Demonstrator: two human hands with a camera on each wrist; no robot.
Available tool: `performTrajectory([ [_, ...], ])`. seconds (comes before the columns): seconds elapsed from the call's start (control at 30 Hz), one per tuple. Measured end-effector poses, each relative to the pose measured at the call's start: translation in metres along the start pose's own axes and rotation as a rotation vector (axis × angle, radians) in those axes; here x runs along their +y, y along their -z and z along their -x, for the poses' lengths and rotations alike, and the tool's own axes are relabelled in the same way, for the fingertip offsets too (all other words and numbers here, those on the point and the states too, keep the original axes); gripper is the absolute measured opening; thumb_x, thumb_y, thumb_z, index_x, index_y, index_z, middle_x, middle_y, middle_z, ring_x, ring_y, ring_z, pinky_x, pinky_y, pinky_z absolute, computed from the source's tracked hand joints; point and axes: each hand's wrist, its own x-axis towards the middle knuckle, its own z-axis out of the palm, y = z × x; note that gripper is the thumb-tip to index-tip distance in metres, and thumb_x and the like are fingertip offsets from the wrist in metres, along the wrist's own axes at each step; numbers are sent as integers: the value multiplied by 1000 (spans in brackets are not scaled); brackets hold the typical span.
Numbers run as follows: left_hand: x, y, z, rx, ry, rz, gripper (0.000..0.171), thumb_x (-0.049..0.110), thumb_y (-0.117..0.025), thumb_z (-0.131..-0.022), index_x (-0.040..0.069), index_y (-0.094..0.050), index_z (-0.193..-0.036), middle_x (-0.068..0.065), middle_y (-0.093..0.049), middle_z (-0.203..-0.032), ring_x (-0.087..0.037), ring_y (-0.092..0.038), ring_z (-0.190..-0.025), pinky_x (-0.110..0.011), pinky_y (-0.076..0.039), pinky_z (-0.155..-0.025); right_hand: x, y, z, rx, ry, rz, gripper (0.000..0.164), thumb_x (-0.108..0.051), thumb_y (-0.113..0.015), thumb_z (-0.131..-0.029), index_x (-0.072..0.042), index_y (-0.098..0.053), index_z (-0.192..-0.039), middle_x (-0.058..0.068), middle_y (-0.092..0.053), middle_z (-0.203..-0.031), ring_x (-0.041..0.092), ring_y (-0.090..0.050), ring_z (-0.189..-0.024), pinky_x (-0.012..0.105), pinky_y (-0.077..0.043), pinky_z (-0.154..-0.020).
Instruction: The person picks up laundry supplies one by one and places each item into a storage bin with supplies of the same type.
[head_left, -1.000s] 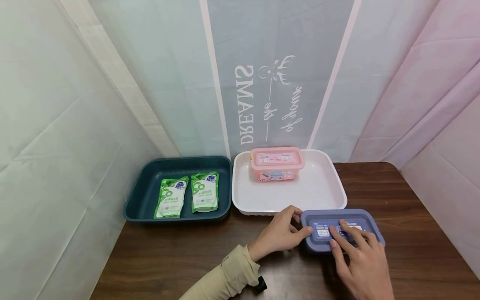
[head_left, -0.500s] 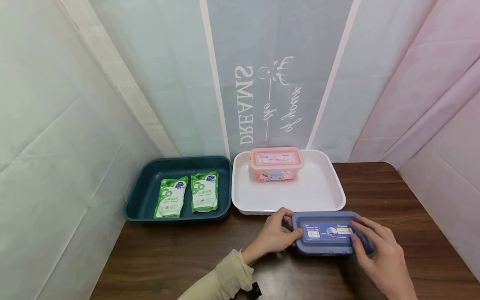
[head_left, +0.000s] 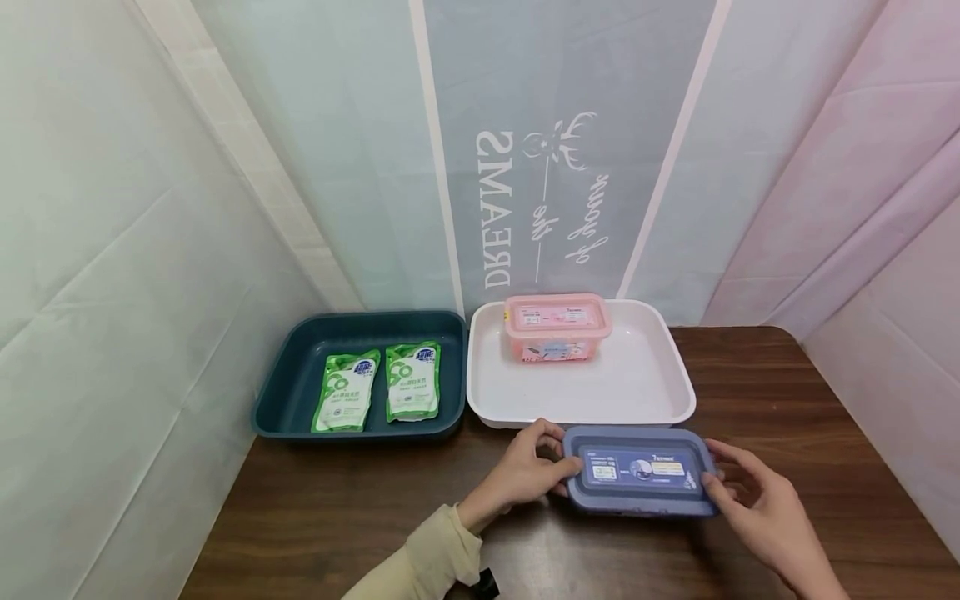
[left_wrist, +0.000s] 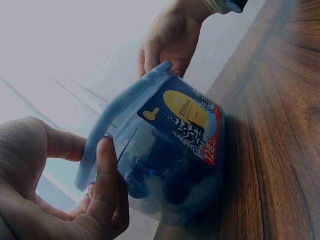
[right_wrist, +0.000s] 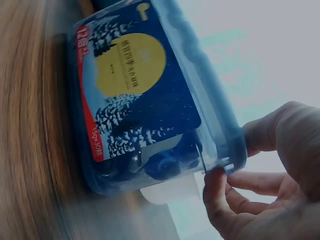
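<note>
A blue-lidded tub of laundry pods [head_left: 641, 475] stands at the near right of the table, in front of the white tray. Blue and white pods show through its clear wall in the left wrist view, below a dark label [left_wrist: 185, 117]. My left hand [head_left: 521, 471] grips the left end of the lid, thumb on top and fingers under the rim. At the opposite end my right hand [head_left: 765, 500] pinches the lid rim [right_wrist: 220, 115] between thumb and fingers. Whether the tub's base touches the wood, I cannot tell.
A white tray [head_left: 637, 400] holds a pink-lidded tub [head_left: 557, 329] at its back. Left of it, a dark green tray [head_left: 296, 375] holds two green-and-white pouches, a left pouch [head_left: 347, 392] and a right pouch [head_left: 414, 383]. Fabric curtains surround the brown table [head_left: 315, 517].
The blue-lidded tub has moved left with both hands and turned more square to the white tray. My right hand has gone from lying on the lid to gripping its right end.
</note>
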Motion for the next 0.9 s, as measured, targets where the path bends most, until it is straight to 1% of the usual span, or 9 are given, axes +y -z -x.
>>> performTrajectory([
  [0.07, -1, 4, 3, 8, 13, 1, 29, 5, -79, -93, 3, -59, -115, -6, -59, -96, -15, -67, -61, -47, -66, -65, -2, 0, -1, -62, -54, -8, 45, -1, -78, -95, 7, -64, -137, -3, -71, -100, -9, -59, -86, 11, -51, -68],
  [0.17, -2, 11, 7, 23, 33, -2, 27, 8, -80, -93, 3, -60, -111, -8, -61, -96, -16, -67, -64, -43, -66, -64, -7, -3, -4, -119, -105, -12, 42, -6, -76, -99, 8, -63, -136, 9, -70, -103, -7, -59, -86, 11, -51, -70],
  [0.27, -2, 16, 13, 33, 61, 6, 25, 11, -80, -93, 3, -61, -107, -8, -62, -95, -16, -67, -66, -37, -66, -63, -11, -9, -4, -147, -126, -34, 38, -5, -75, -99, 9, -63, -133, 11, -68, -103, -5, -59, -86, 13, -51, -71],
  [0.4, -2, 24, 20, 38, 75, 5, 23, 12, -79, -94, 3, -61, -104, -9, -65, -93, -17, -69, -66, -39, -66, -64, -13, -18, -3, -185, -142, -100, 36, -4, -72, -101, 8, -60, -132, 9, -68, -102, -1, -59, -82, 20, -51, -67],
  [0.53, -2, 33, 28, 39, 67, 2, 23, 12, -79, -94, 2, -61, -105, -9, -67, -92, -16, -69, -65, -40, -66, -63, -13, -20, -2, -300, -221, -297, 33, -7, -68, -104, 2, -55, -133, 2, -69, -101, 9, -64, -75, 29, -56, -62],
  [0.63, -2, 39, 34, 31, 70, 31, 23, 10, -78, -95, 0, -61, -108, -8, -67, -91, -15, -67, -65, -33, -63, -60, -8, -17, -2, -453, -257, -495, 23, -8, -60, -108, -8, -55, -131, 0, -69, -99, 15, -67, -75, 34, -60, -63],
  [0.7, -1, 43, 38, 22, 84, 55, 24, 9, -77, -96, -1, -61, -110, -8, -66, -91, -15, -67, -65, -28, -61, -59, -4, -14, -3, -560, -272, -607, 19, -9, -55, -111, -16, -55, -129, -1, -70, -101, 16, -68, -79, 33, -61, -67],
  [0.8, -1, 48, 43, 10, 103, 86, 25, 8, -76, -97, -3, -60, -113, -8, -66, -93, -15, -67, -67, -25, -59, -58, 0, -13, -3, -663, -298, -712, 20, -10, -51, -113, -23, -55, -128, -1, -70, -104, 15, -69, -84, 32, -61, -72],
  [0.9, -2, 51, 47, 10, 106, 97, 25, 7, -74, -98, -4, -60, -114, -8, -66, -94, -15, -67, -67, -25, -59, -58, -2, -15, -4, -693, -348, -742, 20, -13, -53, -113, -25, -55, -128, -3, -68, -106, 13, -68, -88, 31, -61, -75],
])
